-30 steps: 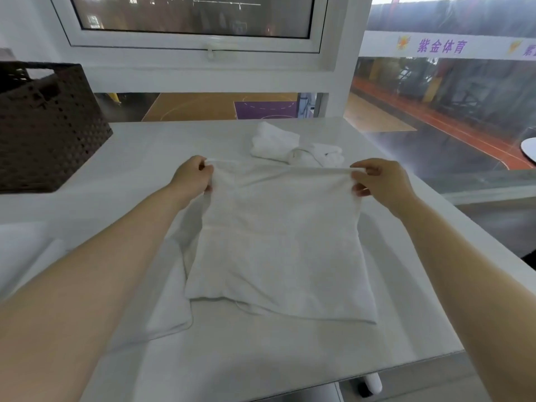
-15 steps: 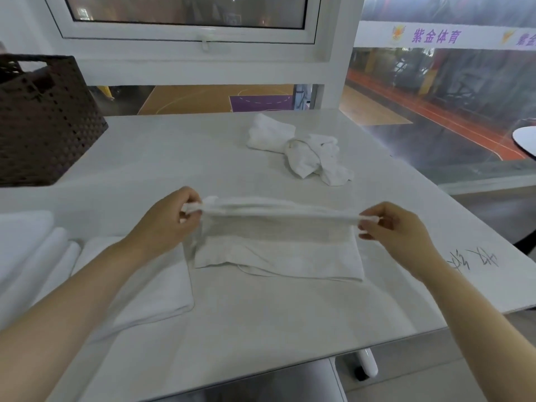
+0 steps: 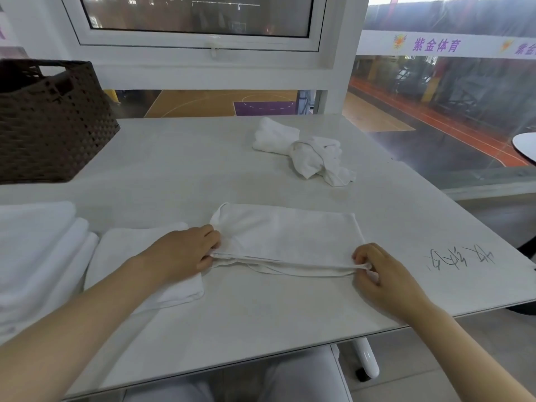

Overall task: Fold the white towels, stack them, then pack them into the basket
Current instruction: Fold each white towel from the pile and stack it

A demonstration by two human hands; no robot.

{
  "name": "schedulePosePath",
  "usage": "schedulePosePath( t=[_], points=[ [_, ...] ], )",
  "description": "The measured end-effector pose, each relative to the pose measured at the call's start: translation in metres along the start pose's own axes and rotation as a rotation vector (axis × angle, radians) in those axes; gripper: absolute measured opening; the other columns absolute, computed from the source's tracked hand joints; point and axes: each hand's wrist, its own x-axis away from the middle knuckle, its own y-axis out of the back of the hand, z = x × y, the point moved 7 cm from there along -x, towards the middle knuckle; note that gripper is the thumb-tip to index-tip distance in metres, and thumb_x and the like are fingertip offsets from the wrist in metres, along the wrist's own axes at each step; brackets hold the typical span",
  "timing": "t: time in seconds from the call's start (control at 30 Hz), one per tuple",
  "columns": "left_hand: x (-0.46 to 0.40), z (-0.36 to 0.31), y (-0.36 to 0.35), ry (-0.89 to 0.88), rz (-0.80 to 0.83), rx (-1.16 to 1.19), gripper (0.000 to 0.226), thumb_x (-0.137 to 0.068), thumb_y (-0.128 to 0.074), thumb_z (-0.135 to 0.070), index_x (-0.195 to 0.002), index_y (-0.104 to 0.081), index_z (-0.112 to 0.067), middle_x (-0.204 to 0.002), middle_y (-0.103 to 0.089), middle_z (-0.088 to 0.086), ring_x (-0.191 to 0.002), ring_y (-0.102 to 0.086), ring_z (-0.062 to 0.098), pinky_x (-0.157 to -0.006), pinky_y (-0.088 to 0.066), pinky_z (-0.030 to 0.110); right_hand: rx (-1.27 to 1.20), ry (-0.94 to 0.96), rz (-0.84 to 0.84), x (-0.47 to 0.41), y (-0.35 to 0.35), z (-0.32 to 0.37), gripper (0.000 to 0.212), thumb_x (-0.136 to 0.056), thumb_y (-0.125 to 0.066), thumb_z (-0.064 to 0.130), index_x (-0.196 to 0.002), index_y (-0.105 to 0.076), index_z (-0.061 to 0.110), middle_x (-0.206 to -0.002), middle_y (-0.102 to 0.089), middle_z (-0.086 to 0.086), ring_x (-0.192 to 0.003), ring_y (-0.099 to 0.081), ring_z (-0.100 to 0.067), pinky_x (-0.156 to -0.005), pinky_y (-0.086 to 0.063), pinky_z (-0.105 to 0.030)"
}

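Towel being folded: a thin white towel (image 3: 287, 236) lies flat near the middle of the table, doubled over on itself, its layered edges along the side nearest the person.
Left hand: the left hand (image 3: 182, 252) pinches the towel's near left corner, fingers curled onto the cloth — its wrist rests over a neighbouring folded towel.
Right hand: the right hand (image 3: 383, 274) pinches the near right corner between thumb and fingers, the hem drawn taut between the two hands.
Folded towel: a folded white towel (image 3: 130, 256) sits just left of the first, touching it.
Towel stack: thicker folded towels (image 3: 37, 250) lie at the far left edge.
Unfolded towels: a crumpled white heap (image 3: 307, 152) rests toward the table's far side, well apart from the hands.
Basket: a dark brown woven basket (image 3: 52, 123) stands at the far left corner.
Table: a pale tabletop (image 3: 174, 175) — handwritten marks (image 3: 461, 256) near its right edge.
Backdrop: a window (image 3: 197, 21) overlooks an indoor sports court.
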Motion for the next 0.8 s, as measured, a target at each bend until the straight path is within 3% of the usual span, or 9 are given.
schedulePosePath(
  t=[0.13,0.2,0.27,0.33,0.4,0.5,0.63,0.73,0.8],
  points=[
    [0.001,-0.006,0.001,0.019,0.03,-0.036,0.035,-0.083,-0.038,-0.063,-0.09,-0.041,-0.029,-0.088,-0.043,-0.012,-0.071,-0.048,0.009,-0.053,-0.039,0.026,0.046,0.054,0.004,0.002,-0.005,0.004,0.032,-0.077,-0.061,0.008,-0.087,-0.044,0.033,-0.092,-0.052,0.012,-0.071,-0.051,-0.014,-0.063,-0.047,-0.034],
    [-0.001,-0.011,0.003,0.059,0.068,-0.052,0.042,-0.081,-0.046,-0.069,-0.095,-0.039,-0.029,-0.091,-0.044,-0.011,-0.076,-0.05,0.01,-0.058,-0.042,0.027,0.067,0.071,0.003,0.003,-0.006,0.002,0.028,-0.08,-0.064,0.014,-0.092,-0.046,0.033,-0.095,-0.051,0.016,-0.078,-0.052,-0.01,-0.066,-0.045,-0.027],
    [-0.004,-0.019,0.009,0.036,0.001,-0.111,0.041,-0.083,-0.058,-0.06,-0.099,-0.041,-0.026,-0.091,-0.046,-0.01,-0.075,-0.05,0.012,-0.054,-0.042,0.028,0.087,0.069,-0.002,0.002,-0.007,0.0,0.025,-0.083,-0.068,0.026,-0.1,-0.051,0.032,-0.1,-0.051,0.021,-0.086,-0.051,-0.003,-0.071,-0.039,-0.015],
    [-0.004,-0.028,0.011,-0.074,-0.117,-0.187,0.041,-0.07,-0.076,-0.04,-0.091,-0.046,-0.021,-0.078,-0.046,-0.006,-0.058,-0.042,0.014,-0.038,-0.028,0.025,0.094,0.076,-0.014,0.002,-0.007,-0.001,0.025,-0.085,-0.07,0.028,-0.105,-0.055,0.03,-0.102,-0.05,0.023,-0.088,-0.051,-0.001,-0.073,-0.036,-0.011],
    [-0.002,-0.031,0.01,-0.102,-0.157,-0.241,0.044,-0.057,-0.085,-0.026,-0.083,-0.05,-0.016,-0.069,-0.044,-0.003,-0.049,-0.031,0.014,-0.035,-0.014,0.022,0.088,0.089,-0.029,0.001,-0.008,-0.002,0.022,-0.086,-0.069,0.02,-0.105,-0.059,0.027,-0.104,-0.051,0.022,-0.09,-0.054,-0.003,-0.075,-0.04,-0.015],
    [-0.001,-0.032,0.01,-0.115,-0.205,-0.252,0.04,-0.059,-0.088,-0.02,-0.082,-0.056,-0.014,-0.067,-0.045,-0.001,-0.047,-0.035,0.015,-0.038,-0.015,0.022,0.097,0.102,-0.04,0.002,-0.009,-0.003,0.025,-0.085,-0.066,0.009,-0.105,-0.063,0.024,-0.106,-0.053,0.02,-0.094,-0.056,-0.006,-0.078,-0.043,-0.021],
    [0.001,-0.027,0.013,-0.12,-0.304,-0.14,0.025,-0.082,-0.074,-0.024,-0.091,-0.051,-0.019,-0.069,-0.052,-0.003,-0.049,-0.048,0.018,-0.037,-0.032,0.027,0.113,0.098,-0.06,0.0,-0.009,-0.004,0.031,-0.083,-0.061,0.0,-0.102,-0.063,0.023,-0.104,-0.055,0.019,-0.094,-0.056,-0.009,-0.076,-0.04,-0.022],
    [0.004,-0.026,0.034,-0.121,-0.419,-0.034,0.008,-0.094,-0.045,-0.028,-0.098,-0.046,-0.021,-0.063,-0.055,-0.002,-0.046,-0.042,0.021,-0.046,-0.027,0.025,0.07,0.016,-0.105,-0.003,-0.003,-0.009,0.029,-0.086,-0.057,0.004,-0.096,-0.06,0.031,-0.099,-0.057,0.019,-0.086,-0.057,-0.009,-0.07,-0.042,-0.025],
    [0.005,-0.033,0.043,-0.195,-0.458,-0.039,0.01,-0.092,-0.042,-0.019,-0.101,-0.047,-0.02,-0.075,-0.052,-0.003,-0.052,-0.035,0.018,-0.046,-0.027,0.024,-0.005,-0.048,-0.121,-0.005,-0.002,-0.015,0.03,-0.087,-0.056,0.006,-0.092,-0.059,0.035,-0.097,-0.059,0.019,-0.083,-0.058,-0.008,-0.069,-0.046,-0.027]
  ],
)
